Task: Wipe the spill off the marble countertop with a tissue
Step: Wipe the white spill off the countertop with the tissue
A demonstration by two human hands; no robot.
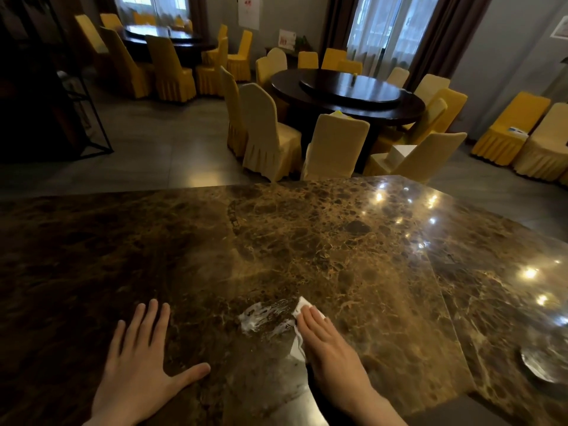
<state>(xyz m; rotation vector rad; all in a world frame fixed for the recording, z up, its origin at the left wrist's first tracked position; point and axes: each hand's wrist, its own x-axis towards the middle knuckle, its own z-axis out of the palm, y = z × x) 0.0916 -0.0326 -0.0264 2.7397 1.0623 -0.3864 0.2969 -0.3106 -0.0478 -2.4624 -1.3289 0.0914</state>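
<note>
A white smeared spill (264, 316) lies on the brown marble countertop (322, 235), near its front middle. My right hand (330, 345) lies flat, fingers together, pressing a white tissue (299, 309) onto the marble at the spill's right edge. Only the tissue's edges show around my fingers and palm. My left hand (138, 361) rests flat on the marble to the left of the spill, fingers spread, holding nothing.
A shiny round dish (544, 364) sits near the counter's right edge. Beyond the far edge stand cloth-covered chairs (270, 133) around a dark round table (347, 93). A dark metal rack (76, 96) stands at the left.
</note>
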